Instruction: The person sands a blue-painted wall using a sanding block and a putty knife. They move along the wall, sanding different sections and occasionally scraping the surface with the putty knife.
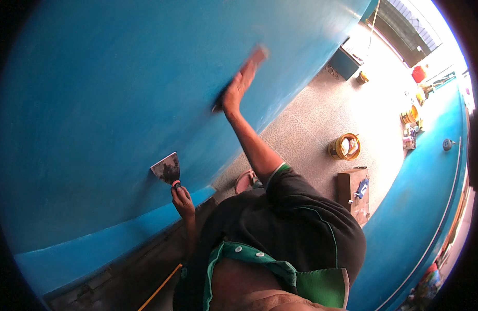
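1. Blue paint covers most of the view: a big blue wall (109,103) fills the left side, and both hands are up at it, well apart from each other.
2. Left hand (184,202) has a scraper (167,169), gripped by its red-and-black handle. Fingers are curled and bunched together around that handle, pinching it. The wide metal blade is smeared dark and tilts up and left, near the wall – can't tell if the edge actually touches.
3. Right hand (238,89) is farther up, arm stretched out, with a flat block (260,54) in its hold. One pinkish end pokes out past the fingertips, and a dark bit shows by the heel of the hand. Fingers reach along the block, but it's blurry, so I can't tell whether they're spread or pressed together.
4. Dark shirt (306,223) on the wearer, green trim, with a pinkish sandal (243,182) peeking out just beside it.
5. Over on the pale speckled floor (301,116): a yellow bucket (332,150) with light-coloured stuff inside, and near it a brown box (344,187) with a blue-and-white item (361,187) on top.
6. Farther off, a dark box (344,64) sits beside the wall – small yellow tub (362,78) next to it.
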`<state>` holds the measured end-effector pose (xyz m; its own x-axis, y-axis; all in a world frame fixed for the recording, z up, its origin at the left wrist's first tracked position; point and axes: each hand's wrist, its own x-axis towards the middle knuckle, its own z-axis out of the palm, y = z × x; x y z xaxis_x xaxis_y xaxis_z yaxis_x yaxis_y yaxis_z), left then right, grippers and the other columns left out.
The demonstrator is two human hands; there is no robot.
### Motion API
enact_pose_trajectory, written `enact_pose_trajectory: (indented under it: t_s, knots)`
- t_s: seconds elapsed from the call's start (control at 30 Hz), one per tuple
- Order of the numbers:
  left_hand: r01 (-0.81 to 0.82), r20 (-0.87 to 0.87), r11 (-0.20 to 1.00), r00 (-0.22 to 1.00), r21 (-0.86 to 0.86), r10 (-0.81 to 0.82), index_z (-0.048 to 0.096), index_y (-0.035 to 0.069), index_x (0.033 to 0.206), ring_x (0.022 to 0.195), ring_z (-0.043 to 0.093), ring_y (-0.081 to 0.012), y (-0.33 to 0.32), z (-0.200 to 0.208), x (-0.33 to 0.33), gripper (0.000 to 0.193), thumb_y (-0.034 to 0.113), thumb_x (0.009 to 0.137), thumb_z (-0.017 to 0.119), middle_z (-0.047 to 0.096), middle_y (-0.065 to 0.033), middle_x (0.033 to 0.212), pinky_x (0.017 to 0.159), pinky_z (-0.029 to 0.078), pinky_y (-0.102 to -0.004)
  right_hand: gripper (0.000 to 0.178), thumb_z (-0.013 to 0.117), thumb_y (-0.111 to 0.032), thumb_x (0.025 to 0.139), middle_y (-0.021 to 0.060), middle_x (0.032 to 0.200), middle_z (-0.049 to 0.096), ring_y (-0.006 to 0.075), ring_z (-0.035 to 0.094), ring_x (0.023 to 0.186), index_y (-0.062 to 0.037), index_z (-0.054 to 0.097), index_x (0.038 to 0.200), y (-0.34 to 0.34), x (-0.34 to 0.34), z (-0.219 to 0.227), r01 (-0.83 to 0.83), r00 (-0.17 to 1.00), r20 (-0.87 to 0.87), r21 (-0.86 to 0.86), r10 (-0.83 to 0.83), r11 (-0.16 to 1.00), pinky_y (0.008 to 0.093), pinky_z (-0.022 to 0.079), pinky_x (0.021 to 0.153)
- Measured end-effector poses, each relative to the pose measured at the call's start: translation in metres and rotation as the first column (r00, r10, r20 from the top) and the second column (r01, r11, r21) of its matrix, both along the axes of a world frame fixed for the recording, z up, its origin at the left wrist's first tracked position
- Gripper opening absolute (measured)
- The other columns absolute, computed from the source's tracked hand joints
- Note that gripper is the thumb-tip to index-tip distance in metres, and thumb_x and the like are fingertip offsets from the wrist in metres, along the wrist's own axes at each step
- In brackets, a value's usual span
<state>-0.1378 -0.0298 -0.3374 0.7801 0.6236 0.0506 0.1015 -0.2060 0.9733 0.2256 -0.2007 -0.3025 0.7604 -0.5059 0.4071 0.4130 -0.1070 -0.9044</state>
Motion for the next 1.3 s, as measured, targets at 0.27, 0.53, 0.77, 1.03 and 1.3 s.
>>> enact_pose_trajectory:
  t_s: [0.27,0.53,0.77,1.03,1.3]
  knots:
    - [-0.012,-0.082,0.990,0.996,0.144,0.024,0.054,0.003,0.105,0.050,0.040,-0.0097,-0.002,0.008,-0.001,0.029,0.029,0.106,0.040,0.043,0.0001,0.061,0.046,0.030,-0.0283,0.060,0.025,-0.024,0.106,0.0184,0.164,0.002,0.0354,0.010,0.151,-0.0094,0.003,0.159,0.049,-0.066,-0.061,0.009,0.872,-0.408,0.566,0.270,0.825,0.0448,0.010,0.123]
    - [-0.003,-0.021,0.996,1.000,0.091,0.005,0.048,0.005,0.093,0.050,0.040,-0.0101,0.001,0.001,-0.004,0.032,0.034,0.106,0.040,0.045,-0.0014,0.063,0.046,0.030,-0.0285,0.055,0.045,-0.019,0.100,0.0174,0.162,0.021,0.0424,0.015,0.149,-0.0187,0.034,0.155,-0.004,0.001,0.206,0.105,0.942,0.336,-0.373,0.029,0.922,0.0520,0.013,0.120]
    - [-0.059,0.004,0.996,0.998,0.064,0.059,0.049,0.006,0.095,0.051,0.042,-0.0095,-0.005,0.003,-0.001,0.032,0.034,0.106,0.040,0.047,-0.0010,0.065,0.046,0.032,-0.0263,0.055,0.044,-0.028,0.098,0.0213,0.160,0.023,0.0405,0.015,0.149,-0.0145,0.039,0.151,0.024,-0.032,0.083,-0.007,0.968,0.238,-0.312,0.085,0.950,0.0518,0.014,0.120]
    - [-0.021,-0.077,0.998,0.997,0.057,0.025,0.054,0.004,0.106,0.054,0.043,-0.0071,-0.002,0.004,-0.009,0.029,0.031,0.106,0.041,0.051,0.0003,0.070,0.045,0.032,-0.0239,0.063,0.035,-0.029,0.103,0.0207,0.162,0.017,0.0375,0.016,0.149,-0.0043,0.014,0.157,0.026,-0.016,-0.101,-0.004,0.889,-0.407,0.453,0.211,0.892,0.0434,0.016,0.122]
    - [0.055,-0.047,0.998,0.997,0.039,-0.053,0.050,0.004,0.105,0.049,0.043,-0.0091,0.003,-0.002,-0.007,0.033,0.034,0.107,0.037,0.048,-0.0012,0.068,0.039,0.031,-0.0233,0.053,0.054,-0.016,0.094,0.0193,0.160,0.026,0.0462,0.017,0.147,-0.0145,0.047,0.146,-0.005,-0.039,0.168,0.003,0.931,0.319,-0.493,0.178,0.870,0.0533,0.019,0.118]
